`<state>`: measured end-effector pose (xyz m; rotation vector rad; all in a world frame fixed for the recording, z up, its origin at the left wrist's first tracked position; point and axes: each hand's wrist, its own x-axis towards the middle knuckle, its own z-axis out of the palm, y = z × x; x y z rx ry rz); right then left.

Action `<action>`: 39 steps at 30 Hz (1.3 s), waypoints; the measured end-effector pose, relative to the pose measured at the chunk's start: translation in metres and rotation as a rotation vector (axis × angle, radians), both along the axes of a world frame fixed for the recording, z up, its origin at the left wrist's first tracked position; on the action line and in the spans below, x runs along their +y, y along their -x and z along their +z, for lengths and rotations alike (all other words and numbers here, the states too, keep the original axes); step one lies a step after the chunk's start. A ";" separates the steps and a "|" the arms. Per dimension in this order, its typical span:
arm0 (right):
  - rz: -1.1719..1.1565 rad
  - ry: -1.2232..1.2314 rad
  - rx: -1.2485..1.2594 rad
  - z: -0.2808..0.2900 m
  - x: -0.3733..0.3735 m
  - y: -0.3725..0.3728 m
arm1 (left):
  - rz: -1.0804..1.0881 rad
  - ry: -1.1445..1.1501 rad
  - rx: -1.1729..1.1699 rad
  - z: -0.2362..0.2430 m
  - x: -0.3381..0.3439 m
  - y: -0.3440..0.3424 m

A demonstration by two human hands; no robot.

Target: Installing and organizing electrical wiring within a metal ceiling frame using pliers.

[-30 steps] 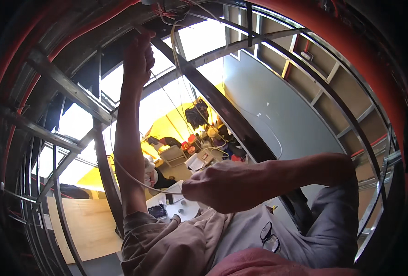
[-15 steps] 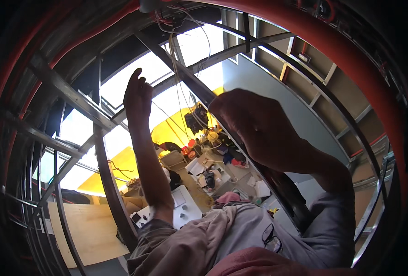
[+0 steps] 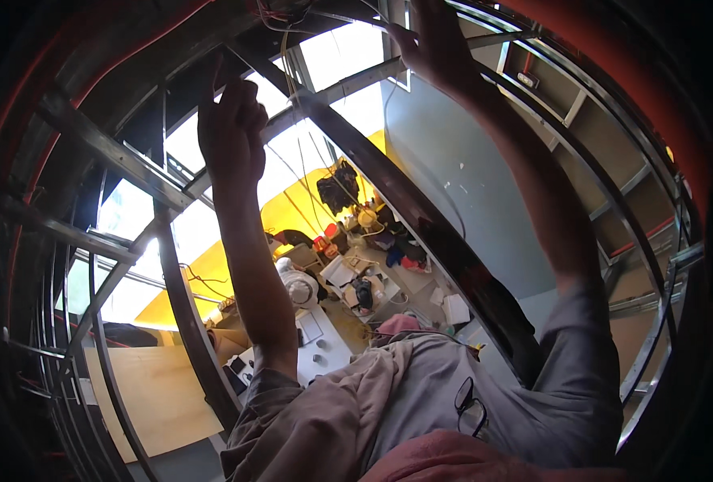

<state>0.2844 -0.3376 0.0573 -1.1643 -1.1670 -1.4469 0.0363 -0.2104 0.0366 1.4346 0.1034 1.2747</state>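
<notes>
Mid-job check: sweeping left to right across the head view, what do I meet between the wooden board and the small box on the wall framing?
Wooden board → left hand → black hanging bundle → right hand → small wall box.

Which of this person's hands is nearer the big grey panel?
The right hand, seen above the top of the grey panel; the left hand is farther left, across the dark beam.

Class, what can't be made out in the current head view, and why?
In the head view:
Right hand: upper part cut off by the top edge.
Left hand: in shadow; anything it holds is unclear.
White table: partly hidden by the left forearm.
Papers below: too small to read.
</notes>
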 end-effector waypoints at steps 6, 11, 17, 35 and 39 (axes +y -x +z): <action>0.305 0.734 0.450 -0.025 0.004 0.000 | 0.033 -0.221 0.011 0.015 -0.014 -0.018; 0.606 0.794 0.402 -0.026 -0.026 0.052 | 0.554 -0.810 0.274 -0.004 -0.004 -0.013; 0.818 0.863 0.795 -0.039 -0.020 0.083 | 1.127 -1.464 0.400 -0.002 -0.006 -0.026; 0.448 0.610 0.269 -0.092 0.002 0.111 | -0.154 0.014 0.084 -0.039 0.032 -0.063; 0.479 0.947 0.463 -0.066 0.012 0.120 | 0.156 -0.375 0.209 -0.029 0.041 -0.051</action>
